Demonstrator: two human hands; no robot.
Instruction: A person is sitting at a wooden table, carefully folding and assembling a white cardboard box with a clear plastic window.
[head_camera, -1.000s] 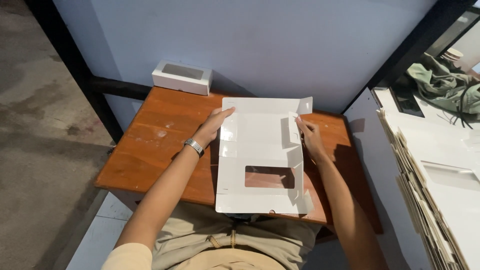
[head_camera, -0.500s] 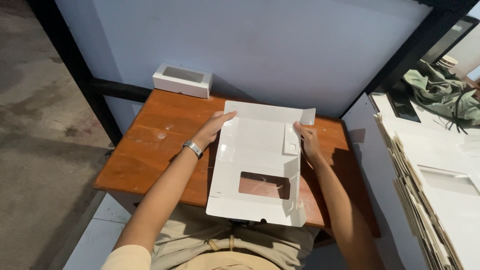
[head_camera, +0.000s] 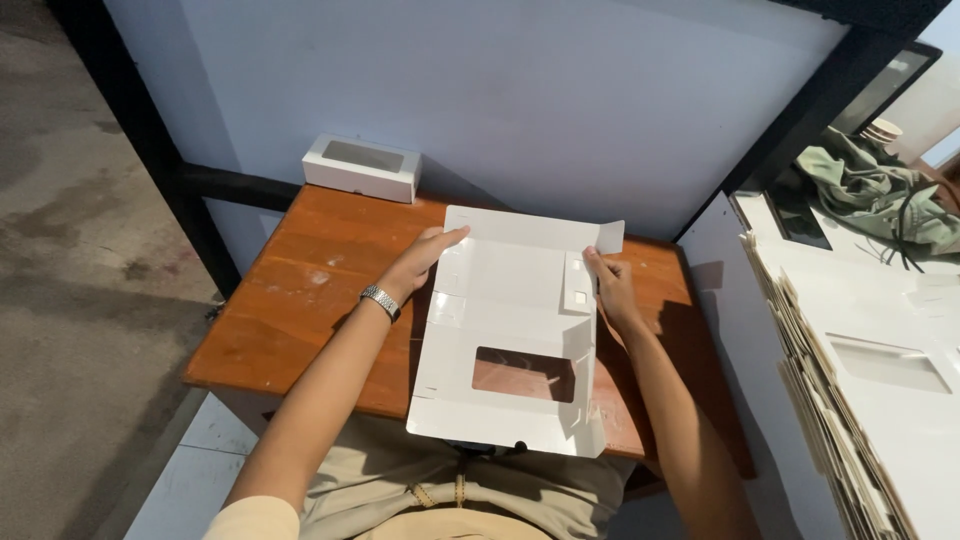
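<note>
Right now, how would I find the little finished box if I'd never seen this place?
Start at the brown wooden table against the pale blue wall. Look to its far left corner, beyond the left hand. The small white box there is folded shut with a dark window on top, unlike the flat cardboard sheet being held.

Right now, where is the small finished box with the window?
In the head view, the small white windowed box sits at the far left corner of the wooden table, against the pale wall, beyond the left hand and apart from the flat carton.

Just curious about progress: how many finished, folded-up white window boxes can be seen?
1. The small folded white cardboard box with a window sits at the wooden table's far left corner. Others may lie out of view.
</note>
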